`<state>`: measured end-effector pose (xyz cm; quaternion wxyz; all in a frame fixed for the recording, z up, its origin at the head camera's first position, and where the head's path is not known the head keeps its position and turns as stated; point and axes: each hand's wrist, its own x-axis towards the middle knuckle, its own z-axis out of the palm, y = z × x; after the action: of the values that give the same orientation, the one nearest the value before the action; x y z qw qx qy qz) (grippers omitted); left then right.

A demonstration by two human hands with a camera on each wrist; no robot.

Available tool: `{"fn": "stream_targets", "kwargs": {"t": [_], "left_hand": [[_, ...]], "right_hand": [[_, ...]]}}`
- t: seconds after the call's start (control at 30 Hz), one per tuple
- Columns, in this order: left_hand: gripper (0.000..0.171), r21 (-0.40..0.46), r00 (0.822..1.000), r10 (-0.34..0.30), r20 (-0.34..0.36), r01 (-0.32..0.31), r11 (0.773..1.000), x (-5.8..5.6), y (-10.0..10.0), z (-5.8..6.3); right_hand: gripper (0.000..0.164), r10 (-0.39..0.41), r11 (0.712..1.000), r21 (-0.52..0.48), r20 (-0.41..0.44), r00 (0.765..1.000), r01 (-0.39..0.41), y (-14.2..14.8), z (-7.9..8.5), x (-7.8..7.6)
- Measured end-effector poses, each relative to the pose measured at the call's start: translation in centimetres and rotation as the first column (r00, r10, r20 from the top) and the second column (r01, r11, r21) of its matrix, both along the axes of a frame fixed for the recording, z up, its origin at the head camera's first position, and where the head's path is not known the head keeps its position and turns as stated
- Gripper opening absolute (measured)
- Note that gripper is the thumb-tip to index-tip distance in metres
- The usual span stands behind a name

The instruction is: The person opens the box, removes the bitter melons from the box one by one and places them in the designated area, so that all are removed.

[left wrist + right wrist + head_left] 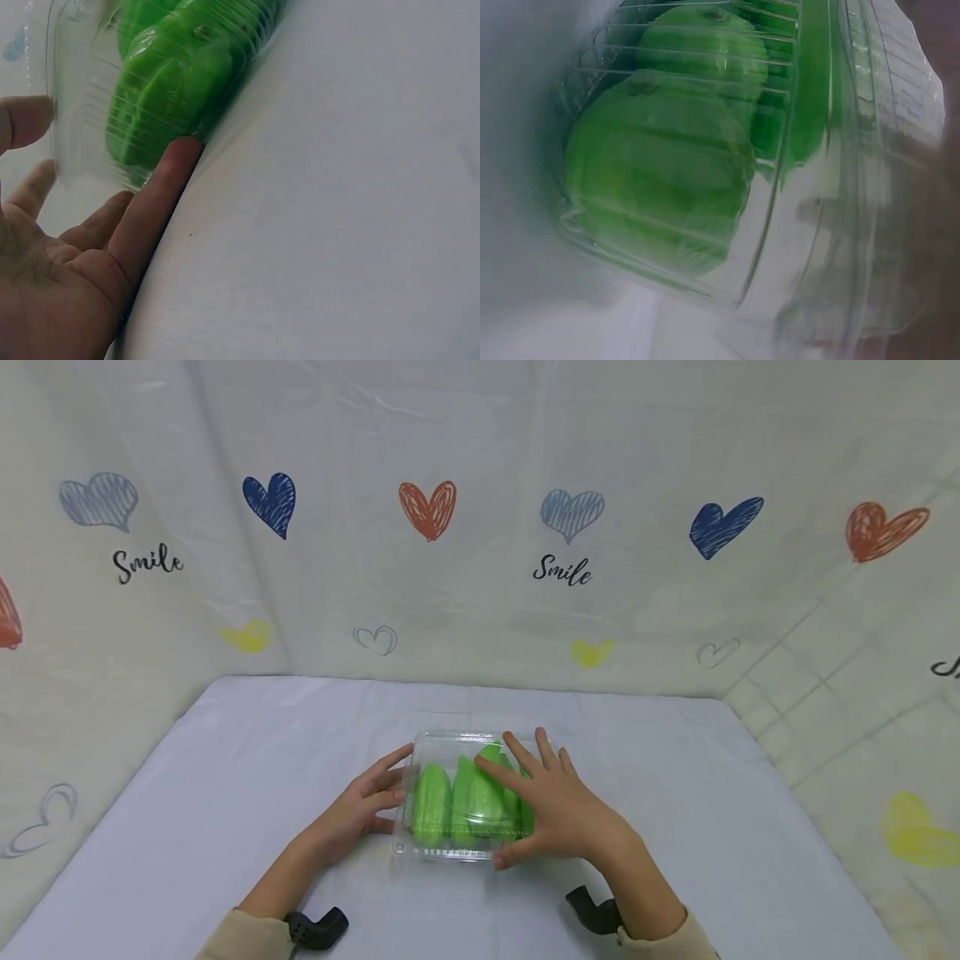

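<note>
A clear plastic clamshell box (431, 745) with a ridged lower part lies on the white table. Inside it are several bright green, oblong, fruit-like pieces (432, 810), whose rounded ends show up close in the right wrist view. My left hand (360, 806) is at the box's left side, its extended fingertips against the plastic; one finger (161, 195) lies low along the ridged wall beside a green piece (176, 82). Spread fingers of my right hand (558, 802) reach over the right part of the lid, covering some of the pieces, with the thumb at the front rim.
White cloth covers the table (247, 760). Behind it hangs a pale sheet (480, 435) printed with hearts and the word Smile. A black curved device (318, 929) sits at the left wrist and a similar device (592, 912) at the right wrist.
</note>
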<state>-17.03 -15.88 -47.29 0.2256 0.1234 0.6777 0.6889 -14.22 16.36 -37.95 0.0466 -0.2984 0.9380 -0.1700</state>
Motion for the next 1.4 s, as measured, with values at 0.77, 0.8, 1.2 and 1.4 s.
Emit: {"fn": "stream_targets", "kwargs": {"t": [0.77,0.8,1.2,1.4], "left_hand": [[0.065,-0.034,1.0,0.023,-0.005,-0.023,0.999,0.0,0.1,0.0],[0.065,-0.035,1.0,0.023,-0.005,-0.024,0.999,0.0,0.1,0.0],[0.065,0.002,1.0,0.004,0.007,-0.004,1.0,0.1,-0.1,0.1],[0.064,0.01,1.0,0.004,0.004,-0.004,1.0,0.1,0.0,0.2]], "right_hand": [[0.113,0.056,0.987,0.156,-0.127,0.99,-0.036,-0.3,-0.6,0.4],[0.112,0.06,0.986,0.16,-0.128,0.99,-0.039,-0.3,-0.5,0.4],[0.104,0.098,0.971,0.229,-0.106,0.989,-0.071,-0.4,0.5,0.0],[0.1,0.12,0.965,0.248,-0.117,0.986,-0.088,-0.6,1.2,-0.2]]}}
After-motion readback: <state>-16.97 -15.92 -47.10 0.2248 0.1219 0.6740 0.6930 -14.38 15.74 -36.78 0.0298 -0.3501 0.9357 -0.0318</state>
